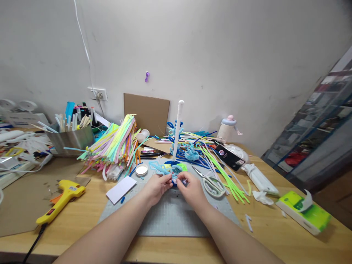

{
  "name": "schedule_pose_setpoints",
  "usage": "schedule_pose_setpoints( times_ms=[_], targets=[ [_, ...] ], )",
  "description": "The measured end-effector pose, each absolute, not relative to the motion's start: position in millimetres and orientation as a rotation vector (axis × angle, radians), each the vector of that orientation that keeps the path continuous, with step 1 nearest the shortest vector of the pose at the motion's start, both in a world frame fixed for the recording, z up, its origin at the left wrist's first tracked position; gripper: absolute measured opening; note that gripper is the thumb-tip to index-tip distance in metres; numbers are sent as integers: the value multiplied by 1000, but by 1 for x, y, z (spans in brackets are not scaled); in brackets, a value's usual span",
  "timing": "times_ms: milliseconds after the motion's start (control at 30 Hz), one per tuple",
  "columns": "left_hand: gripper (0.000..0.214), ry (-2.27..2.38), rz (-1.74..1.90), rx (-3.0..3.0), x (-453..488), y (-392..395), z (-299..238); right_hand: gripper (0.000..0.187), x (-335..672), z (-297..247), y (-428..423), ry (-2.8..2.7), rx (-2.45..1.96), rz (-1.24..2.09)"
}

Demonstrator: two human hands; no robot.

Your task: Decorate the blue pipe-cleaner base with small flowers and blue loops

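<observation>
Mat's [176,222] far edge: white post [178,128] upright, tip bare — looks part-built | left hand [157,189], right hand [191,189]: fingertips pinching light-blue piece [174,176] — attachment unclear | remainder: cannot tell

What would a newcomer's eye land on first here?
Most likely the tall white rod rising near the center, just beyond the left hand and right hand. Then the big multicolored bundle of fuzzy stems, left of it. The yellow glue gun at left and green tissue pack at right also stand out.
</observation>
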State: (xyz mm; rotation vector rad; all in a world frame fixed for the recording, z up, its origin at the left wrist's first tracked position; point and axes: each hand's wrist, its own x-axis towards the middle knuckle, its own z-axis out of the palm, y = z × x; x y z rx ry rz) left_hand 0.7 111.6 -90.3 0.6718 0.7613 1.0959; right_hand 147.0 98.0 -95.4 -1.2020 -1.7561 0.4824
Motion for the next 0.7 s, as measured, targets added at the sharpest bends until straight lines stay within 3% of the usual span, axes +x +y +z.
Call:
schedule_pose_setpoints(
  times_ms=[700],
  targets=[
    [31,980,1099,954,0,118,-99,8,144,-105,101,-1629,-1169,707]
  ],
)
